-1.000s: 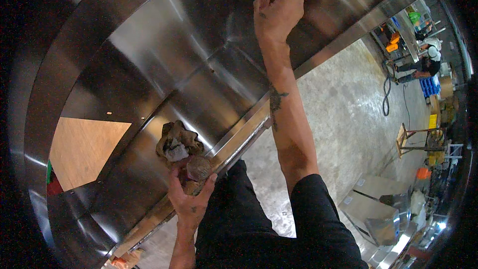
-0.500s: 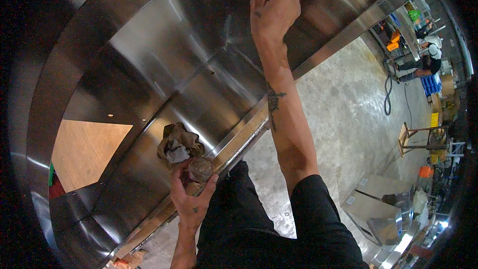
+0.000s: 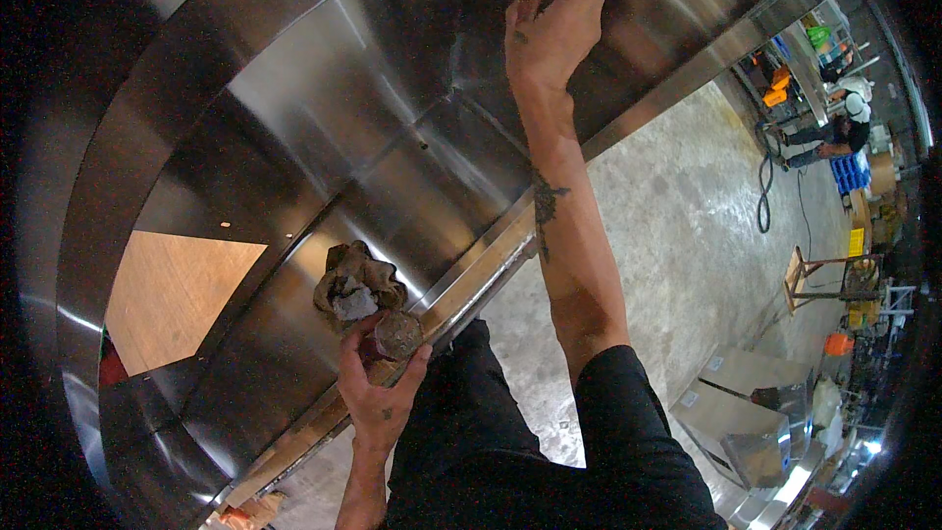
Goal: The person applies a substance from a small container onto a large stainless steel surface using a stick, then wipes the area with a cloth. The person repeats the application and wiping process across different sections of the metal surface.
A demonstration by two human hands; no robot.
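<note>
My left hand [image 3: 378,388] is closed round a small round tub-like thing [image 3: 399,336] with a rough grey-brown top, at the near edge of a shiny steel structure [image 3: 392,206]. Just beyond it a crumpled brown cloth or paper [image 3: 363,270], with a pale grey lump [image 3: 353,300] in its folds, lies on the metal. My right arm reaches far forward over the steel. At the upper edge of the view, my right hand [image 3: 559,25] has its fingers curled together against the dark metal surface; whatever is between them is hidden.
A wooden strip [image 3: 471,270] runs along the steel's near edge. Through a cut-out at left shows a wooden board [image 3: 182,294]. On the concrete floor [image 3: 667,216] at right lie steel panels [image 3: 751,412] and a black hose [image 3: 765,186]. Another person [image 3: 844,128] is bent over far right.
My right hand has shifted slightly right and down in the view, still with curled fingers. The left hand keeps its grip on the round thing. The whole view has moved a little.
</note>
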